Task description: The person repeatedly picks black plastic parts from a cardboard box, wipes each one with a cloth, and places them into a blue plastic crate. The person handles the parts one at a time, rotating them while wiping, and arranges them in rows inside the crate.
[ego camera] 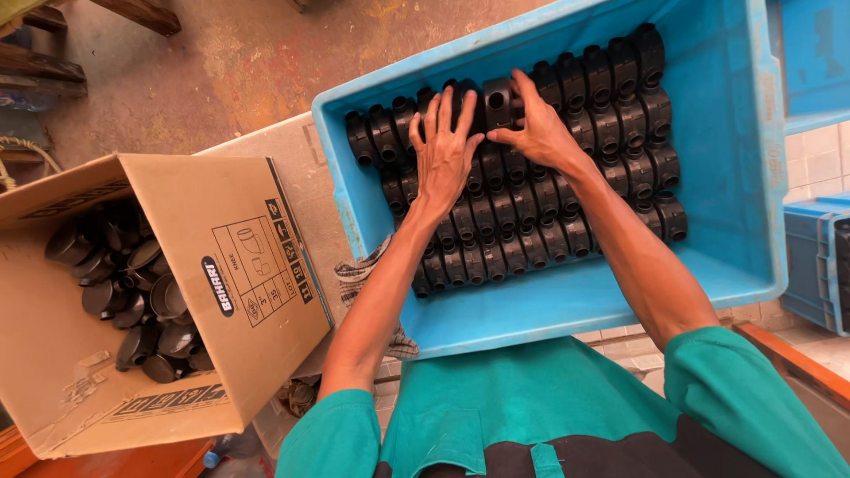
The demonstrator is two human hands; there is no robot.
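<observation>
Above, both hands rest on rows of black pipe fittings (pixel 531 221) packed in a blue plastic crate (pixel 735 221). Left hand (pixel 443 155): fingers spread flat on the fittings, holding nothing. Right hand (pixel 540 133): fingertips pinch one fitting (pixel 498 99) in the top row. Cardboard box (pixel 257 292) of black elbow fittings (pixel 133 301) stands at left.

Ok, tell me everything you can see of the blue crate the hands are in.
The blue crate is an open-topped rectangular plastic bin with sloped walls and a thick rim, scuffed and dusty. It sits tilted in view, just in front of the person. Rows of black tee pipe fittings cover most of its floor; the right side stays bare. The left hand and right hand rest on the fittings.
</observation>
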